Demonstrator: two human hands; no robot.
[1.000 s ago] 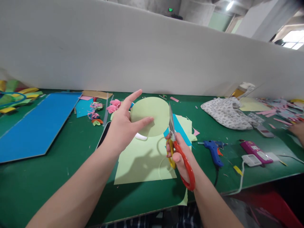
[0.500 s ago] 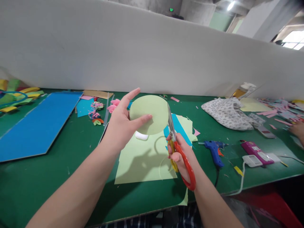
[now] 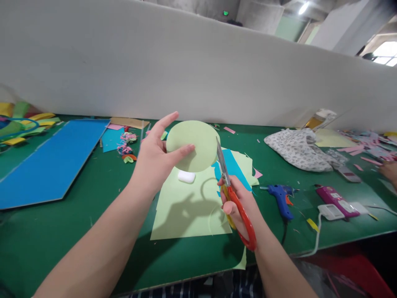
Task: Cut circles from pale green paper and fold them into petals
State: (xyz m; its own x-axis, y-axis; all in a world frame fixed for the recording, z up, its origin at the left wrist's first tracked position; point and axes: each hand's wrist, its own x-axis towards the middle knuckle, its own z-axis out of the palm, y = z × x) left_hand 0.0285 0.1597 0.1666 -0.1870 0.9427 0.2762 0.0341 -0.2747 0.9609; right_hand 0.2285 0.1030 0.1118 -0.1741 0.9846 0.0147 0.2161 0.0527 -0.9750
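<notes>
A pale green paper circle (image 3: 201,136) is pinched at its left side by my left hand (image 3: 158,155), thumb on the near face and index finger stretched out past the edge. My right hand (image 3: 240,198) grips scissors (image 3: 243,217) with one red and one yellow handle. Their blades point up beside the circle's right edge and look nearly closed. Below lie pale green sheets (image 3: 186,225) on the green table, with a white rounded object (image 3: 186,176) and a thin curled offcut on top. A blue paper strip (image 3: 234,165) rests at their right.
A blue board (image 3: 56,165) lies at left, near small pink and orange craft pieces (image 3: 126,149). At right are a blue glue gun (image 3: 281,200), a magenta power strip (image 3: 336,200) with cords, and a patterned cloth (image 3: 297,151). Another person's hand (image 3: 389,171) shows at far right.
My left hand and the paper circle have shifted slightly left and up. The scissors' tips now sit a little lower at the circle's edge.
</notes>
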